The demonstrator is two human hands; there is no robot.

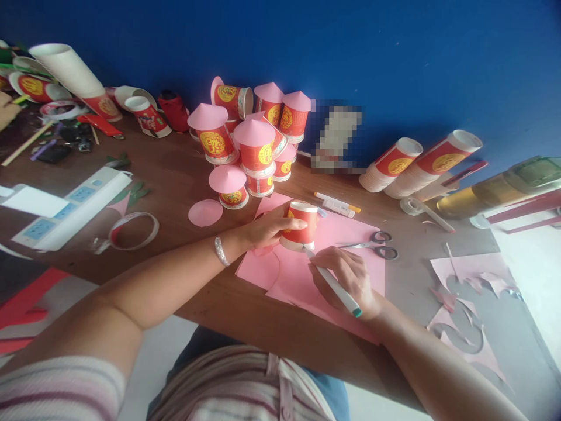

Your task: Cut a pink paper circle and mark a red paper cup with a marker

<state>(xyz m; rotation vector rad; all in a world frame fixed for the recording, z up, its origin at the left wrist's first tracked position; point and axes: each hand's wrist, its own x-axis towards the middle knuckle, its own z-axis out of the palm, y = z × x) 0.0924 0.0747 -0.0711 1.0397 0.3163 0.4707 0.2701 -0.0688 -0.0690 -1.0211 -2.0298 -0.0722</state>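
Fingers of the L hand [269, 229] are closed round a red paper cup w/ yellow print [303, 229], thumb across its front, holding it over overlapping pink paper sheets [350, 233] on a brown wooden table [249, 316]. R hand [348, 273] grips a slim white marker pen w/ green end [335, 286], its tip at the cup's lower white band; can't tell if it's touching. Grey-handled metal scissors [385, 252] lie at the sheets' R edge. Orange-and-white marker [324, 196] is just behind. Cone-topped red paper cups [255, 133] stand in a cluster beyond, nr a flat pink paper disc [205, 213].
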